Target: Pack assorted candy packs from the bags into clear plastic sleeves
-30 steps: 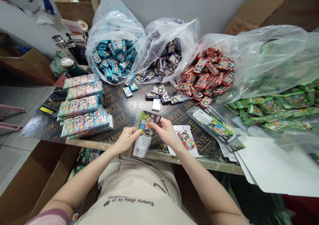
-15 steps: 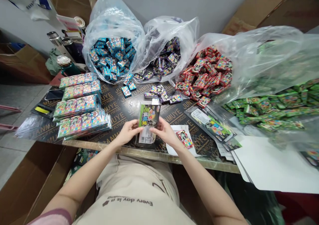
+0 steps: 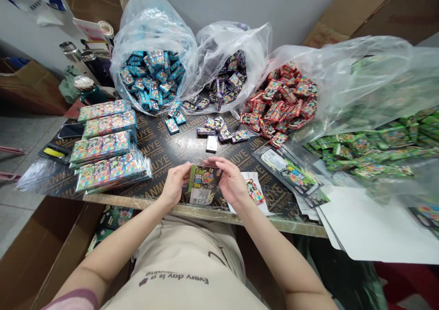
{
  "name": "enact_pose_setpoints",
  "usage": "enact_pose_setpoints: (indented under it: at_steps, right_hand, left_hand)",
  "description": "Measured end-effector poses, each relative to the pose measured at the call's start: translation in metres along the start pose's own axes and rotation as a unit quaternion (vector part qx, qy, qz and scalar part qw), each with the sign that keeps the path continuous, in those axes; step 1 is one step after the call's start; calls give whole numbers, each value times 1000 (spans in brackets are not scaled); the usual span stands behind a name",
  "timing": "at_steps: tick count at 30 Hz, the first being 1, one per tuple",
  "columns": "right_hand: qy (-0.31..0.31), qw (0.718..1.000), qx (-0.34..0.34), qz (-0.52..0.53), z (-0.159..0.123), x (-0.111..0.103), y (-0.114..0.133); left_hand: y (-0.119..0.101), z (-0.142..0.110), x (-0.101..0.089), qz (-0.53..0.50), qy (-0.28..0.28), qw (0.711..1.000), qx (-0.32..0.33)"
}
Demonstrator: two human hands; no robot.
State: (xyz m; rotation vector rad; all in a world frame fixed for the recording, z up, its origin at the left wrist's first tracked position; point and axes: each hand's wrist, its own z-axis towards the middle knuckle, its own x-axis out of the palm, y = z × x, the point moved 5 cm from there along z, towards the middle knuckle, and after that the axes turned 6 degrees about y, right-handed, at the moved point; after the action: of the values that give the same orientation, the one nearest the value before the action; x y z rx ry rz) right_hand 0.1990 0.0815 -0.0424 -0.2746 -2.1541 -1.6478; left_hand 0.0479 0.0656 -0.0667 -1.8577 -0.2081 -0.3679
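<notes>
A green-and-black printed packet (image 3: 206,179) with a white label on its lower part stands close to the table's front edge, between my hands. My left hand (image 3: 175,183) is closed on its left edge. Around its upper right corner curves my right hand (image 3: 233,181), fingers stretched out and apart, seemingly touching the edge. Just beyond the packet is a small box (image 3: 211,143) with its white side up. Several small purple-black boxes (image 3: 224,132) lie behind it. To the right, a red small packet (image 3: 254,192) rests on white paper (image 3: 240,205), partly behind my right wrist.
Stacks of clear-wrapped colourful packs (image 3: 106,147) stand at left. Plastic bags spill blue boxes (image 3: 154,79), red packets (image 3: 277,99) and green packets (image 3: 370,147) along the back. At right lie flat printed sleeves (image 3: 291,170) and white sheets (image 3: 373,223). Bottles (image 3: 85,88) stand back left.
The printed packet has come down toward the table's front edge, uncovering the white-sided box. My right hand has loosened from a pinch, its fingers now extended.
</notes>
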Motion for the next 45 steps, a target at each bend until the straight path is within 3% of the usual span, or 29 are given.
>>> enact_pose_setpoints:
  at_steps: [2,5,8,11,13,18,20,23,28,31,34,39,42,45]
  right_hand:
    - [7,1000,-2,1,-1,4,-1]
    - [-15,995,-76,-67,-5,0,3]
    - [-30,962,-185,-199,-14,-8,13]
    - [0,931,-244,-273,-23,-11,21]
    - [12,927,-233,-295,-26,-11,24]
    - [17,951,-142,-274,-24,-5,31]
    - [26,956,-127,-264,-23,-1,33]
    - [30,949,-131,-285,-23,0,36]
    - [77,904,-200,-369,-31,-7,32]
    - [87,877,-261,-393,-37,-12,25]
    - [76,872,-274,-399,-38,-15,19]
    - [79,929,-167,-320,-28,-23,-2]
    - [81,946,-75,-304,-20,-31,-28]
    - [71,956,-41,-283,-7,-40,-43]
  left_hand:
    - [-6,2,2,-45,-24,998,-28]
    - [-21,5,3,-28,-19,999,-26]
    - [-46,-1,1,97,-6,991,95]
    - [-65,-15,7,262,47,937,225]
    - [-70,-19,9,308,75,917,242]
    - [-69,-9,5,258,81,956,116]
    - [-70,-7,7,259,94,956,103]
    - [-75,-12,11,322,105,925,170]
    - [-75,-26,16,453,115,826,317]
    - [-71,-25,16,452,133,817,333]
    - [-69,-20,15,430,141,836,311]
    - [-72,-11,3,362,63,888,276]
    - [-78,-9,-15,291,-55,912,284]
    - [-81,-11,-35,238,-172,907,301]
